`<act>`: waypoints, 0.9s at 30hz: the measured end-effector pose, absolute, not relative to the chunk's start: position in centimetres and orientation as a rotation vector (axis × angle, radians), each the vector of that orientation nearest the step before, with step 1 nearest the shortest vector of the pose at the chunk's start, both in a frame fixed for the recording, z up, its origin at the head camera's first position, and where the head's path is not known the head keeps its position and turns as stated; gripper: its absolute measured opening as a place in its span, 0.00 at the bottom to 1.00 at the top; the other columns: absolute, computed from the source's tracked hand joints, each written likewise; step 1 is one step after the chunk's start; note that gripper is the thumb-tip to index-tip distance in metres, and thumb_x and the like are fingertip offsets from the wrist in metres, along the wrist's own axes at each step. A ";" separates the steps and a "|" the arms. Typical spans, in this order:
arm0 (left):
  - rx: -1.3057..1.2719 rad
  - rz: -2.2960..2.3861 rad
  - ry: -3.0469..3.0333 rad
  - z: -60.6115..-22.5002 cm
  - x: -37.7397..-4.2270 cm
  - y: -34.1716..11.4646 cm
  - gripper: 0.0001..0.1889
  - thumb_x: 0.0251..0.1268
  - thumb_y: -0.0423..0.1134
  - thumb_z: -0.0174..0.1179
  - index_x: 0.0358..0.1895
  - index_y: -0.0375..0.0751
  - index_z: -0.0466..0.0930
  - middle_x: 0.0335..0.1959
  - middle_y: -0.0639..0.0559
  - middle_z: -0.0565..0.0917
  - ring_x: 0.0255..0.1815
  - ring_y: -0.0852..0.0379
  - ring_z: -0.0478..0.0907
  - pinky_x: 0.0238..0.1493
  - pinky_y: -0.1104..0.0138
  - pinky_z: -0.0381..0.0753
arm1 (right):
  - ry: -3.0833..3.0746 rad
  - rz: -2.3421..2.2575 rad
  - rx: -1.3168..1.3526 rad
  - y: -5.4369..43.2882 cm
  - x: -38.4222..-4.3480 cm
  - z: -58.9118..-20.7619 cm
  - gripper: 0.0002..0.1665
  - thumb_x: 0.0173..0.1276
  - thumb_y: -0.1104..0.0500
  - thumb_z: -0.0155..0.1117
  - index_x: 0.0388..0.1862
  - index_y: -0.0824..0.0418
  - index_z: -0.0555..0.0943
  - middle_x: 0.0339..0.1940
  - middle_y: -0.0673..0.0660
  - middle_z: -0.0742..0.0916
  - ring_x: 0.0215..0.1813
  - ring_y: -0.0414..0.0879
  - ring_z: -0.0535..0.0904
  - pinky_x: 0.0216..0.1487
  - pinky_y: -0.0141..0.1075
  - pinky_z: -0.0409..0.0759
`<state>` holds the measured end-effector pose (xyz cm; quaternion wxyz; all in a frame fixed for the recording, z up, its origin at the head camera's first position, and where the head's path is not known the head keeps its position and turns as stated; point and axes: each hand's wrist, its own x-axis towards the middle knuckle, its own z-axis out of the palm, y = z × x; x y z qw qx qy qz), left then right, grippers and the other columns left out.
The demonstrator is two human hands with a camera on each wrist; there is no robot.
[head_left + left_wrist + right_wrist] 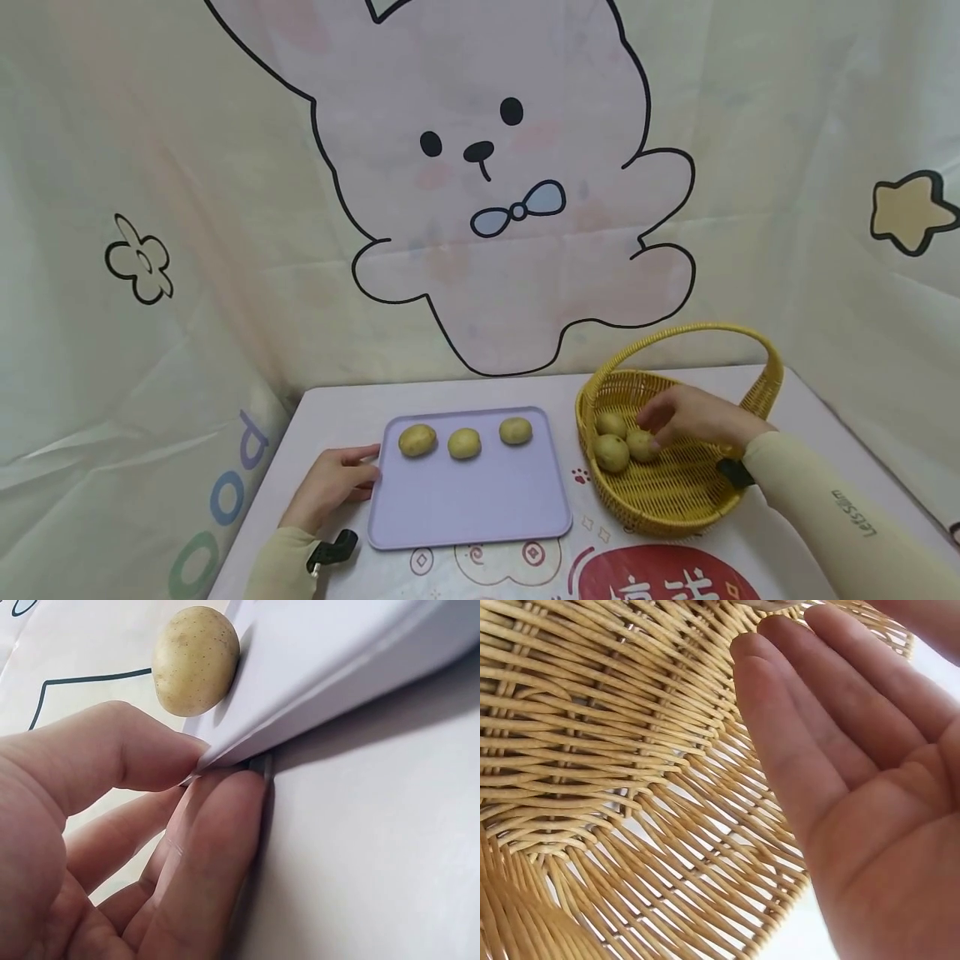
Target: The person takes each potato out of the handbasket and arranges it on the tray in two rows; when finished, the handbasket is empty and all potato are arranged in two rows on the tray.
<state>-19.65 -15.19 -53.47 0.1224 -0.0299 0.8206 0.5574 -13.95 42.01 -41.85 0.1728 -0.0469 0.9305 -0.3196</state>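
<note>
I had the left hand (337, 479) at the left edge of the lilac tray (468, 508), and the left wrist view showed its thumb on the rim with fingers bent underneath, pinching the edge. Over on the right, the right hand (693, 417) reached down inside the wicker basket (682, 492), its fingers loosely extended and the thumb apart from them. Its fingertips were right at the nearest potato (642, 445), seemingly touching it, but I couldn't make out any firm hold; the wrist view gave me mostly palm, straight fingers and weave. That potato sat in the basket beside two others, a rear potato (611, 423) and a front potato (611, 453), all three bunched against the left wall. On the tray, a left potato (417, 440), a middle potato (464, 443) and a right potato (515, 431) lay spaced in a row along the far side, none touching another. By that count I judged the work about halfway: three potatoes in each container. If the tray was where they belonged, three were done and three were left; I couldn't tell the direction of transfer from that view, since the right hand might equally have been letting go.
</note>
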 end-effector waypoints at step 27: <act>-0.064 1.606 2.402 -53.5 -19.7 -15.6 0.29 0.60 0.32 0.69 0.68 0.38 0.85 0.45 0.46 0.92 0.35 0.54 0.88 0.38 0.65 0.90 | 2.690 -0.742 -0.205 41.7 -14.7 -42.9 0.22 0.60 0.55 0.84 0.53 0.59 0.92 0.48 0.52 0.94 0.52 0.46 0.87 0.58 0.51 0.87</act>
